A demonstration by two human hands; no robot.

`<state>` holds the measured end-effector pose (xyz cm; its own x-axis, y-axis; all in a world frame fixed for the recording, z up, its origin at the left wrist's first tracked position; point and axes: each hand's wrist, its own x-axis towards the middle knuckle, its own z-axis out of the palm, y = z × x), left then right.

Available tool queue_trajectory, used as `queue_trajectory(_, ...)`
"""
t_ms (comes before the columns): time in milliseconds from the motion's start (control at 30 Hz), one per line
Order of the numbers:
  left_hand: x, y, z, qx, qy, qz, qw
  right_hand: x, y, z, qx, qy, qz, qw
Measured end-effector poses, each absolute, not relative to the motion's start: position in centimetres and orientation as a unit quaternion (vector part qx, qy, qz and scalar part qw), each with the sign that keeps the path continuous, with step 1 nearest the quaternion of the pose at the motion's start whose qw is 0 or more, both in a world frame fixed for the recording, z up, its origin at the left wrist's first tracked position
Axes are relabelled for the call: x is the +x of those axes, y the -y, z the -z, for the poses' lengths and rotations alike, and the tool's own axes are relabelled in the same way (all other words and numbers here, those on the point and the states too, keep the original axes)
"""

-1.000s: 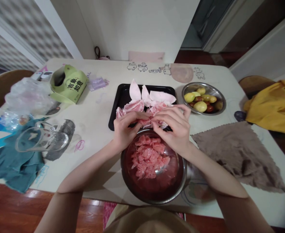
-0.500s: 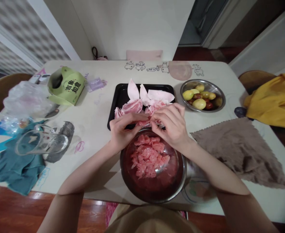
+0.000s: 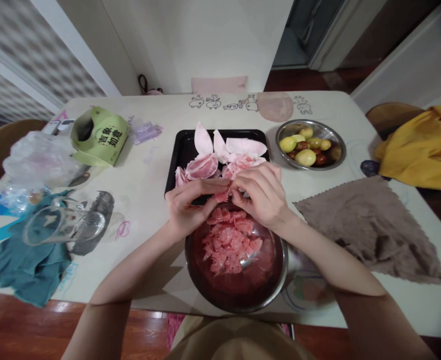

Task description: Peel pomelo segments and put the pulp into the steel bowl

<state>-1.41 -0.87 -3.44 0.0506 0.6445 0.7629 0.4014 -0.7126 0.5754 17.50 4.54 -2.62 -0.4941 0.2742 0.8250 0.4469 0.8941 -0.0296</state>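
Between my hands is a piece of red pomelo flesh [image 3: 222, 194], pinched by the fingers of my left hand [image 3: 190, 202] and my right hand [image 3: 261, 197]. Both hands are closed over the back rim of a steel bowl [image 3: 283, 270]. Peeled pomelo pulp [image 3: 230, 245] lies heaped inside that bowl. Just behind my hands, a black tray [image 3: 181, 145] carries white pomelo rind [image 3: 246, 146], a pomelo segment [image 3: 201, 166] and torn membranes [image 3: 239, 165]. My fingers hide the front part of the tray.
A smaller steel bowl of fruit [image 3: 341, 155] stands at the back right, beyond a brown cloth [image 3: 370, 225]. On the left are a glass pitcher [image 3: 66, 225] lying on its side, a teal cloth [image 3: 29, 265], a green paper box [image 3: 111, 137] and a plastic bag [image 3: 42, 155].
The pomelo piece now shows lower and more plainly between my fingers. My hands stay almost in place over the bowl, and the view has shifted slightly.
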Motion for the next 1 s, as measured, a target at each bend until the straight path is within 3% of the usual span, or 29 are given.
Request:
queue_trajectory(700, -1.4, 1.7, 3.8, 0.774, -0.251, -0.580, 0.019, 17.2, -2.9, 2.7, -0.204, 0.805, 0.131, 0.541)
queue_trajectory(1000, -0.4, 2.5, 4.2, 0.716, -0.298, -0.624, 0.089, 17.6, -3.2, 2.7, -0.214, 0.790, 0.078, 0.569)
